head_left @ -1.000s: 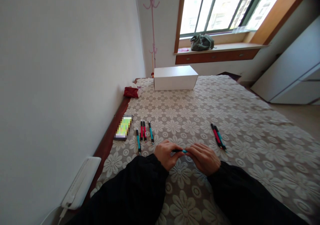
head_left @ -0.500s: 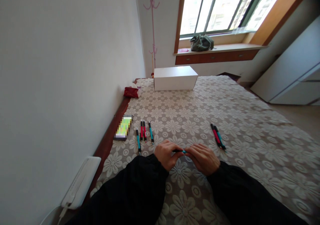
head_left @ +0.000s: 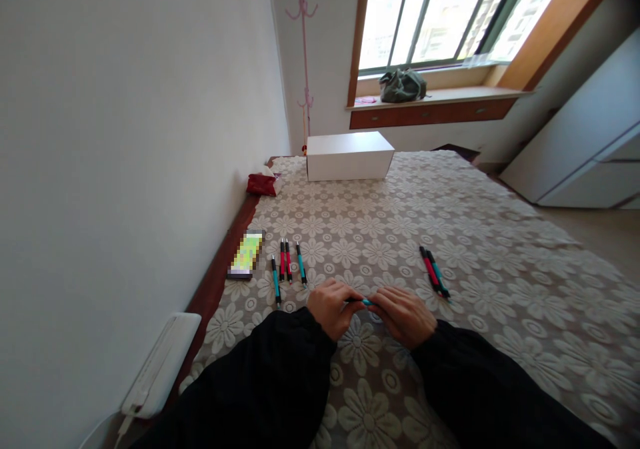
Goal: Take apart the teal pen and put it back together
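Note:
A teal and black pen (head_left: 363, 300) is held crosswise just above the lace tablecloth (head_left: 475, 236). My left hand (head_left: 333, 309) grips its left end and my right hand (head_left: 403, 316) grips its right end; only a short middle part of the pen shows between my fingers. Left of my hands several pens lie in a row: a teal one (head_left: 275, 279), two red ones (head_left: 285, 260) and another teal one (head_left: 301, 262). To the right a red pen (head_left: 429, 268) and a teal pen (head_left: 438, 274) lie side by side.
A phone (head_left: 245, 254) lies by the table's left edge, against the white wall. Farther back stand a white box (head_left: 349, 156) and a red tissue pack (head_left: 263, 183). A white device (head_left: 160, 362) with a cable sits at the near left. A bag (head_left: 401, 84) rests on the window sill.

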### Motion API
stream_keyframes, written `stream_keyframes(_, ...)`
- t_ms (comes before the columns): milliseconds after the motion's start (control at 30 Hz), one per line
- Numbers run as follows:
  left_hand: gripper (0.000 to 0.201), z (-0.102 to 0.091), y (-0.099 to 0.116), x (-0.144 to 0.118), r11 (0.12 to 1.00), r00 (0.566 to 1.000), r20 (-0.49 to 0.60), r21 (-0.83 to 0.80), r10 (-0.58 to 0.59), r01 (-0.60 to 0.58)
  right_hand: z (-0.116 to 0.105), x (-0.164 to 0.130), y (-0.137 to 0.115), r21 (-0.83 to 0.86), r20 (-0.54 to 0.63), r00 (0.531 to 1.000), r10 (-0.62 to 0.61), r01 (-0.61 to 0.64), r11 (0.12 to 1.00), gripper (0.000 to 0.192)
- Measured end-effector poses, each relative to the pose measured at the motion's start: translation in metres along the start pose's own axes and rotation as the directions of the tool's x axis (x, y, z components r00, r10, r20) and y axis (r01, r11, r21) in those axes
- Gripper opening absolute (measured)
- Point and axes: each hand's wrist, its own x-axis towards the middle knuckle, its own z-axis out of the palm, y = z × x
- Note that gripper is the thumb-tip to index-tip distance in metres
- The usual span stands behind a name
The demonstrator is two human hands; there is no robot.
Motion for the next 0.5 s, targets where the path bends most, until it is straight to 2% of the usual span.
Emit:
stream_keyframes(133, 0.02, 0.0007, -0.0006, -0.0016, 0.997, 0.997, 0.008, 0.01, 0.073, -0.074, 0.001, -0.0028, -0.0009, 0.053, 0.035, 0.999, 0.032, -0.034, 0.998, 0.035)
stream_keyframes(233, 0.02, 0.0011, 0.0004, -0.0021, 0.995, 0.995, -0.025, 0.001, 0.095, -0.095, 0.0019, -0.0038, -0.0007, 0.086, 0.046, 0.997, 0.056, -0.06, 0.994, 0.035)
stream_keyframes(400, 0.021, 0.0022, 0.0015, -0.001, 0.995, 0.989, -0.112, -0.034, 0.094, -0.099, 0.0008, -0.0002, -0.0012, 0.096, -0.042, 0.998, 0.042, -0.037, 0.995, 0.03)
stream_keyframes(500, 0.017, 0.0011, 0.0032, -0.0001, 0.997, 0.988, -0.143, -0.054, 0.055, -0.064, -0.0025, 0.0031, -0.0018, 0.068, -0.112, 0.993, 0.034, -0.026, 0.997, 0.022)
